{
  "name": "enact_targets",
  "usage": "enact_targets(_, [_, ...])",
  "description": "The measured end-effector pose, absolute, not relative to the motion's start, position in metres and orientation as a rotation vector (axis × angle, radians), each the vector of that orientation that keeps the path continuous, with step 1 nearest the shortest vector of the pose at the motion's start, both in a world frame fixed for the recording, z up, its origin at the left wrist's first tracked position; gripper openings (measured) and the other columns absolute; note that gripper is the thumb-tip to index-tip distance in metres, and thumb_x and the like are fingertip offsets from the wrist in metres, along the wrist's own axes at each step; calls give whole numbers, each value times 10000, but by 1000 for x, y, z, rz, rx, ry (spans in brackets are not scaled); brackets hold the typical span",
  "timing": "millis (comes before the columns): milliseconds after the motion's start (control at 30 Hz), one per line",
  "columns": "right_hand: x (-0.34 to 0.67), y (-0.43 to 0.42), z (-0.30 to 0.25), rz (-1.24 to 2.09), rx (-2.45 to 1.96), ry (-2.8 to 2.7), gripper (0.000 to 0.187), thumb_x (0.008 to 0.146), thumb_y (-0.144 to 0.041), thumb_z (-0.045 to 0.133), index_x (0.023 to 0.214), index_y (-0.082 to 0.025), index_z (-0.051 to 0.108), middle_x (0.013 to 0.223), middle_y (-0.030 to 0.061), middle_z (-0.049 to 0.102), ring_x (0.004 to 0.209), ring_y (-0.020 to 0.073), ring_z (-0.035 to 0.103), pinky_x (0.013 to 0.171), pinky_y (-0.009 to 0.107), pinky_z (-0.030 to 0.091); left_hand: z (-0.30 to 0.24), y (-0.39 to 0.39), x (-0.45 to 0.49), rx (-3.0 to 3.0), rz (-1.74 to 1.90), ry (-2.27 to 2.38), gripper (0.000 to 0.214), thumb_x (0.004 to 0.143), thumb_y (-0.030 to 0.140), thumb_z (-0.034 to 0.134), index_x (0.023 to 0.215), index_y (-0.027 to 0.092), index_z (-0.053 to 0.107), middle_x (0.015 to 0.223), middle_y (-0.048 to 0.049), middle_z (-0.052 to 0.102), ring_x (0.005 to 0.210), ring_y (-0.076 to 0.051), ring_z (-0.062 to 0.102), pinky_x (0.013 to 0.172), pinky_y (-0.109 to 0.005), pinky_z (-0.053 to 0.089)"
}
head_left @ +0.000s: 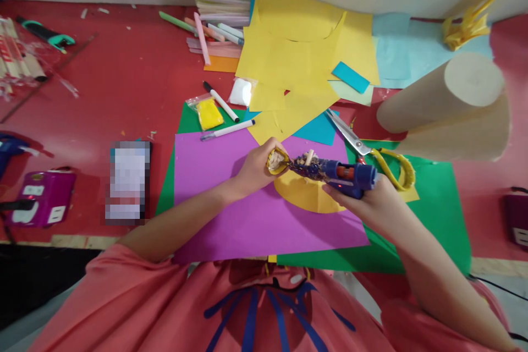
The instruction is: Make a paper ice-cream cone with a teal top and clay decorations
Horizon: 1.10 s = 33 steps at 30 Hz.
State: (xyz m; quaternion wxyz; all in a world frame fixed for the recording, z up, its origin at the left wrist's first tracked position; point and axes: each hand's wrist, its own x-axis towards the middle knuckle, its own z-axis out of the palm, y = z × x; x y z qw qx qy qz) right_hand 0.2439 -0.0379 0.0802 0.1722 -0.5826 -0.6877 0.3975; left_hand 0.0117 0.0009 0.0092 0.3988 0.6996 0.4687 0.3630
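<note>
My left hand (256,169) is closed round a small rolled yellow paper piece (277,160), held above a purple sheet (247,209). My right hand (371,204) grips a blue glue gun (344,175), whose crusted nozzle points left and touches the yellow roll. A yellow half-round paper (303,195) lies on the purple sheet just under both hands. A green sheet (429,214) lies beneath the purple one.
Yellow-handled scissors (371,149) lie right behind the glue gun. A large cardboard cone (449,104) stands at the right. Yellow paper sheets (297,49), markers (223,104), pastel pens (214,25) sit at the back. A purple power strip (41,198) and a blurred card (127,181) lie left.
</note>
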Motion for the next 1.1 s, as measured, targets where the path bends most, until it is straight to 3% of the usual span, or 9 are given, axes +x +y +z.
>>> enact_targets(233, [233,-39,82,1225,-1594,-1946,168,791,-295,645,806,-141,713,634,17,652,533,123,512,500,232,420,9,2,13,1785,934,1158,270,666,69,673,809,222,502,712,60,643,629,-106,616,573,-199,435])
enact_targets(533, [230,-32,80,1157,-1652,-1868,255,797,-368,641,850,-130,716,590,8,605,512,121,479,469,235,383,8,1,14,1768,930,1179,260,717,223,712,794,224,463,702,56,621,620,-106,576,588,-213,426])
enact_targets(700, [236,-35,78,1101,-1707,-1856,234,807,-373,643,741,-149,654,540,-9,553,482,106,441,438,226,353,6,0,15,1799,975,1187,276,752,277,711,790,220,444,671,68,573,572,-80,519,556,-195,395])
enact_targets(867, [238,-39,83,1008,-1652,-1911,208,821,-317,640,671,-179,595,560,-16,580,473,101,473,446,225,358,6,1,14,1804,983,1189,252,753,246,709,820,218,468,705,58,614,590,-81,555,563,-189,408])
enact_targets(1100, [240,-37,84,1092,-1602,-2010,159,823,-320,649,790,-169,686,624,18,658,499,135,547,462,241,411,4,3,11,1788,990,1160,264,708,151,717,853,215,505,773,32,666,680,-109,631,605,-198,444])
